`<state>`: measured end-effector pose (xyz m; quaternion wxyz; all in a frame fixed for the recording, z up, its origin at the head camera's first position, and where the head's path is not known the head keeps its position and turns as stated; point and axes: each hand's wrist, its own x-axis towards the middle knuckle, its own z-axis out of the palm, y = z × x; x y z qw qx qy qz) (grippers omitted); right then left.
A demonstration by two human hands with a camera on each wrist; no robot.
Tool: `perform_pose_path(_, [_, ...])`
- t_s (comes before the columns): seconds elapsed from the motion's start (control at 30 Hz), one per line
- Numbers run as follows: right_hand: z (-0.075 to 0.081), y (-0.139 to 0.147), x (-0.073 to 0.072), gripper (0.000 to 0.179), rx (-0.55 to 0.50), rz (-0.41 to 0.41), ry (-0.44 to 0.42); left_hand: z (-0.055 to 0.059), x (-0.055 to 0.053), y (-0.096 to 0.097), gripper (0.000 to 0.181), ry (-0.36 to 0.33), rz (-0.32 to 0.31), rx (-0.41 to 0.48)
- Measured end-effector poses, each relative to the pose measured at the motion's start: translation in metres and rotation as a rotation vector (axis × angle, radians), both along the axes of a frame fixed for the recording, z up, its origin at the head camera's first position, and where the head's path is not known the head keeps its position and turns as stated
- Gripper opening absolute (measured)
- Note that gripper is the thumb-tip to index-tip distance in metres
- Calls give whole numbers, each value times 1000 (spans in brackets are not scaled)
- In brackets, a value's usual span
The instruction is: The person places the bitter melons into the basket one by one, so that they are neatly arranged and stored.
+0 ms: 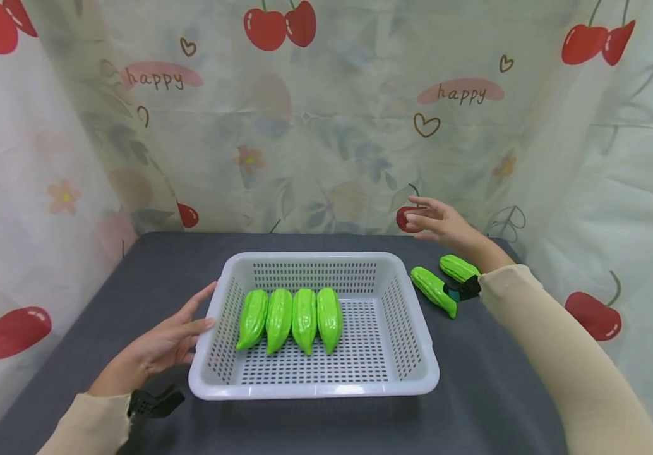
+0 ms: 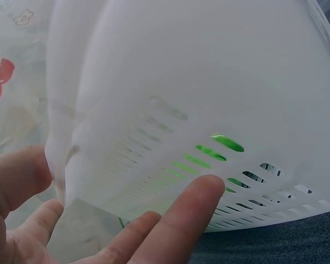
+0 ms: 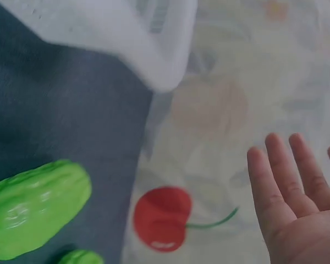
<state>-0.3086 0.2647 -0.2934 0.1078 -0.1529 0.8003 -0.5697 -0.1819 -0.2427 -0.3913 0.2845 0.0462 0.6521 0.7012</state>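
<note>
A white perforated plastic basket (image 1: 315, 390) sits mid-table, with several green bitter melons (image 1: 304, 319) lined up side by side in its left half. At the basket's left side is my left hand (image 1: 161, 344), its extended fingers touching the outer wall (image 2: 253, 82), as the left wrist view shows. My right hand (image 1: 443, 224) is raised beyond the basket's far right corner, holding nothing; its fingers look spread in the right wrist view. Below that forearm, two more bitter melons lie on the table: one nearer the basket (image 1: 430, 287), the other farther back (image 1: 457, 268) and partly hidden by the wrist.
A dark cloth (image 1: 173, 265) covers the table. Behind it and along both sides hangs a pale curtain (image 1: 332, 183) printed with cherries, hearts and flowers. Each wrist wears a black strap-mounted device (image 1: 153, 402).
</note>
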Motion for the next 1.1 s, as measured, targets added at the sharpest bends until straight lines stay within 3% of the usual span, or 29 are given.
perform_pose_path(0.2, [-26, 19, -7, 72, -56, -62, -10, -2, -2, 0, 82, -4, 4, 1])
perform_pose_path(0.47, [-64, 38, -10, 77, -42, -88, -26, -3, -2, 0, 80, -1, -2, 7])
perform_pose_path(0.73, [-100, 51, -8, 87, 131, -150, -69, -4, -2, 0, 80, 3, 2, 1])
perform_pose_path(1.1, [-120, 61, -7, 85, 276, -129, -180, -3, -2, 0, 81, 0, 1, 1])
